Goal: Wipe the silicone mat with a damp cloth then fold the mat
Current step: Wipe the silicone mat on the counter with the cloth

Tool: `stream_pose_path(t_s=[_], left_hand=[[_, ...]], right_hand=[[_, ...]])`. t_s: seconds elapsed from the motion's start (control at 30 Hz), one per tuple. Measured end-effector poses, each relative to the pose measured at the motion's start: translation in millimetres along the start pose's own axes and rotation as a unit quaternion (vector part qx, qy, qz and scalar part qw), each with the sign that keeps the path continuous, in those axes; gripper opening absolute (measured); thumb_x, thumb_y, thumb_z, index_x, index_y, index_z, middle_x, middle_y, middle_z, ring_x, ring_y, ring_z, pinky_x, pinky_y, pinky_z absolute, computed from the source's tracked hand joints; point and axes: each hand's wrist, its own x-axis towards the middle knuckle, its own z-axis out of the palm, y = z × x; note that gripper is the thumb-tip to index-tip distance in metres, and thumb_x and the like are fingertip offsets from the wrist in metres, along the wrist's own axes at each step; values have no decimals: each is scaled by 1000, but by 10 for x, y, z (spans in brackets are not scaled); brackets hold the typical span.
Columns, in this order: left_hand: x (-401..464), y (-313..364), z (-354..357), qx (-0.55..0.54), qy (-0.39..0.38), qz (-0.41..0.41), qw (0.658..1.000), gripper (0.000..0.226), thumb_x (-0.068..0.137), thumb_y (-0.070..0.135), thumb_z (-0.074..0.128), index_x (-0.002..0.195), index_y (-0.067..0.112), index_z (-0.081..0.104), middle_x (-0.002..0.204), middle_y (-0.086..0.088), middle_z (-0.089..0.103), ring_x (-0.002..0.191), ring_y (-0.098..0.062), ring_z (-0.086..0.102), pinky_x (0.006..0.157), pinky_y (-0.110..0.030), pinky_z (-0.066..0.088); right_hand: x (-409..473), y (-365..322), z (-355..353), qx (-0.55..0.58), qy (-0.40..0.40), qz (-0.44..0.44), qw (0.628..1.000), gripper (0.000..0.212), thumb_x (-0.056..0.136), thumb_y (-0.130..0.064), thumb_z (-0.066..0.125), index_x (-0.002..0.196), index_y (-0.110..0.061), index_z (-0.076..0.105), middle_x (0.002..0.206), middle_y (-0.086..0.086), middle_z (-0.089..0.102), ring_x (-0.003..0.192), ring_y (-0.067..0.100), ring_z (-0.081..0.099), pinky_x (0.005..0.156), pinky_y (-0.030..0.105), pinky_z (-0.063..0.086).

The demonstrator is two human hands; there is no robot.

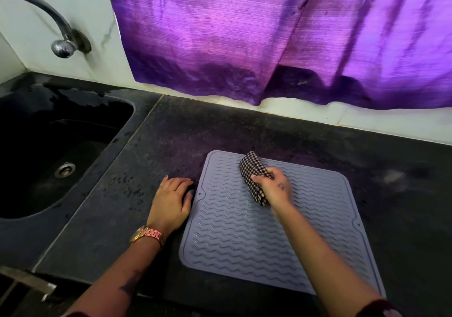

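Gripping a checked cloth (253, 176) in the curled fingers of the right hand (272, 185), pressed onto the far part of the grey silicone mat (256, 238). Resting the left hand (171, 200) flat, fingers straight, on the dark table (110, 218), thumb touching the mat's left edge. Lying unfolded on that table, right of a black sink (49, 145), below a purple curtain (269, 35).
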Motion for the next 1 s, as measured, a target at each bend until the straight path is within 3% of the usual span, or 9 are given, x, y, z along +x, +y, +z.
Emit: stream_pose_path(t_s=[0.07,0.13,0.2,0.33,0.4,0.6,0.7,0.9,1.0], left_hand=[[-1,-1,2,0,0,-1,1000,55,85,39,28,111,7,66,112,-7,65,106,-27,58,113,-46,26],[-3,-1,6,0,-1,-1,1000,55,85,39,28,111,8,66,112,-6,65,106,-27,58,113,-46,26],[-5,-6,15,0,-1,-1,1000,55,85,39,29,111,9,66,112,-6,65,106,-27,58,113,-46,26],[1,-10,13,-1,3,1,1000,53,85,38,30,110,8,66,110,-6,66,105,-27,58,112,-47,28],[2,-10,12,-1,4,3,1000,53,85,37,31,109,8,67,110,-6,66,104,-27,59,111,-47,29],[13,-11,25,1,-2,2,1000,53,85,38,30,110,8,66,110,-6,66,105,-27,58,111,-47,29],[17,-14,27,6,0,3,1000,53,85,38,30,110,8,67,110,-6,66,104,-26,59,111,-47,30],[14,-30,59,3,5,5,1000,52,85,36,31,110,8,67,109,-6,66,104,-27,59,110,-48,31],[11,-38,64,3,5,5,1000,51,85,36,32,109,8,67,109,-7,66,104,-28,59,110,-48,30]], right_hand=[[-37,21,10,-182,46,-68,980,36,78,-40,66,110,-24,59,102,6,67,97,23,55,74,29,41],[-52,27,13,-337,65,-114,932,48,82,-51,55,122,-24,50,106,6,66,109,26,46,83,35,33],[-47,29,35,-402,72,-149,901,56,84,-56,49,128,-23,40,117,7,60,113,27,43,88,39,32],[-36,43,113,-449,5,-190,873,74,85,-63,45,143,-25,20,136,12,33,119,31,38,92,40,41],[9,34,106,-483,-17,-191,854,66,89,-54,46,145,-28,20,136,13,32,119,32,38,90,40,43],[73,-237,261,-383,-7,-178,906,50,95,-40,43,142,-42,25,122,15,41,100,32,53,77,33,44],[18,-390,578,-370,-12,-217,903,47,95,-39,43,141,-40,30,126,15,36,106,30,48,85,37,45],[-84,-293,1027,-494,-59,-239,833,49,98,-44,31,145,-35,19,142,16,21,124,34,28,95,46,37],[-52,-278,993,-510,-71,-239,823,53,98,-37,33,147,-35,13,145,17,18,124,35,28,93,46,38]])
